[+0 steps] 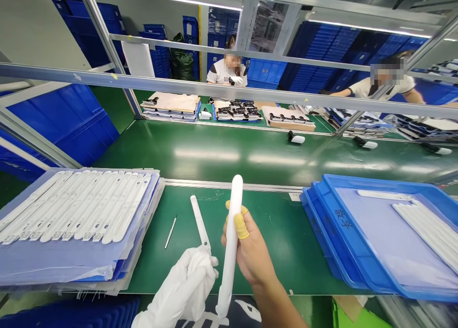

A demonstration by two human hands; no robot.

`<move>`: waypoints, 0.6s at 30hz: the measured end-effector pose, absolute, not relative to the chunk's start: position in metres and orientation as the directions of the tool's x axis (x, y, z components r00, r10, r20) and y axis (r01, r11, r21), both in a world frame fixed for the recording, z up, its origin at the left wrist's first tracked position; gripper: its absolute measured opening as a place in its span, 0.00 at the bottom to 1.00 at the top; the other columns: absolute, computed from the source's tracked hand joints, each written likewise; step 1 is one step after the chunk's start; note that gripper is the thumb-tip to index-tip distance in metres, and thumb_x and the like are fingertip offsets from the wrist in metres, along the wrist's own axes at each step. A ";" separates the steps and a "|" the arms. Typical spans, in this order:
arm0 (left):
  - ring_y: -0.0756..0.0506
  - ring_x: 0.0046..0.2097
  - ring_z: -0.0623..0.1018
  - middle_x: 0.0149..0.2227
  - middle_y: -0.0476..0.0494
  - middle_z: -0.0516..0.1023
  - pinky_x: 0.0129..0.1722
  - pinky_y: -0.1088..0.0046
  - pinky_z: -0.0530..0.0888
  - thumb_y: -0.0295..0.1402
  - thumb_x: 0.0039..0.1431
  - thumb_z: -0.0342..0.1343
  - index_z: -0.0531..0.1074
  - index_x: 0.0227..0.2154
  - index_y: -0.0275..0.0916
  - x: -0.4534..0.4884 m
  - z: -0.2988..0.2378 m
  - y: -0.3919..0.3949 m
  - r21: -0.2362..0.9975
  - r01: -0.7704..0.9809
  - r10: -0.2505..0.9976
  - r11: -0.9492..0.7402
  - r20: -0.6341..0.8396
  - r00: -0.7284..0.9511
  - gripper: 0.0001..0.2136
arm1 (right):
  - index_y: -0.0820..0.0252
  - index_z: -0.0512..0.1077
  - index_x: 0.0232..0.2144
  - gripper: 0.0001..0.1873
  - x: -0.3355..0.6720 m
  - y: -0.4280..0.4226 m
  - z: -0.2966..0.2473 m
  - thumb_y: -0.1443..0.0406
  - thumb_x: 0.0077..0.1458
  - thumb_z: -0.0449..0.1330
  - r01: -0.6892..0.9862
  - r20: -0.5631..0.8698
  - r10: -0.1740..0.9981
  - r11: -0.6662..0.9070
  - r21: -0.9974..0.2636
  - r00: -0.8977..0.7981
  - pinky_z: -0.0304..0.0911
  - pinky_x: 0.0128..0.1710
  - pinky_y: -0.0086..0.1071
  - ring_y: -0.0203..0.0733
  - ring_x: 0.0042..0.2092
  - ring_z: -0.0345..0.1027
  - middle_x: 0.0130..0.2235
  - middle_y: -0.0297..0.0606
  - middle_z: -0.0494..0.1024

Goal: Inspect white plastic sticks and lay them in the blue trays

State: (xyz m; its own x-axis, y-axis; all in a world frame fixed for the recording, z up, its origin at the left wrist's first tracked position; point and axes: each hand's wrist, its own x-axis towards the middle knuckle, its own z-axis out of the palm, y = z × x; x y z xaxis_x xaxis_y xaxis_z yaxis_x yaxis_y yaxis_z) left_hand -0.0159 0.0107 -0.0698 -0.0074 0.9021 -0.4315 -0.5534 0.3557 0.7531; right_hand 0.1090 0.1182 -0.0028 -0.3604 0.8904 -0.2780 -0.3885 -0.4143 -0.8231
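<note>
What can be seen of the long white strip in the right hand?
The long white strip is a smooth, narrow piece that looks like moulded plastic, with a rounded upper end and no visible markings. It stands nearly upright with a slight tilt, its lower end toward the person and its upper end over the green bench mat, which it does not appear to touch. The right hand holds it around the middle, and yellow finger cots on the fingers press against it.

Smooth, glossy white plastic on the moulded bar point(231, 237) and the narrower strip point(199, 221); soft, matt white cloth on the left-hand glove point(181, 285); thin, dull yellow rubber on the finger cots point(240, 227); bright metal on the slim pick point(171, 231); shiny blue plastic on the tray point(331, 227); smooth, sheeny green on the bench mat point(272, 251).
</note>
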 end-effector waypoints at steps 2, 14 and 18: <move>0.42 0.41 0.80 0.42 0.39 0.81 0.47 0.63 0.76 0.47 0.55 0.65 0.74 0.43 0.39 -0.016 -0.065 0.007 0.784 -0.522 0.921 0.335 -0.388 0.008 0.20 | 0.55 0.75 0.40 0.25 0.107 0.122 0.003 0.46 0.47 0.70 -0.444 -0.292 0.884 -0.441 -0.780 -0.364 0.53 0.20 0.21 0.28 0.23 0.50 0.24 0.25 0.62; 0.41 0.42 0.81 0.38 0.45 0.81 0.47 0.62 0.77 0.45 0.57 0.64 0.76 0.43 0.43 -0.026 -0.043 -0.003 0.888 -0.371 0.961 0.273 -0.241 0.133 0.15 | 0.59 0.75 0.38 0.19 0.096 0.152 0.027 0.56 0.48 0.74 -0.672 -0.321 0.824 -0.567 -0.476 -0.468 0.52 0.17 0.17 0.23 0.21 0.50 0.24 0.23 0.62; 0.35 0.61 0.70 0.57 0.43 0.73 0.60 0.54 0.68 0.46 0.46 0.71 0.63 0.61 0.52 -0.027 -0.052 -0.005 0.882 -0.384 0.960 0.272 -0.279 0.040 0.39 | 0.59 0.74 0.37 0.14 0.096 0.157 0.029 0.57 0.55 0.69 -0.684 -0.349 0.806 -0.591 -0.428 -0.478 0.54 0.18 0.16 0.23 0.21 0.53 0.24 0.23 0.63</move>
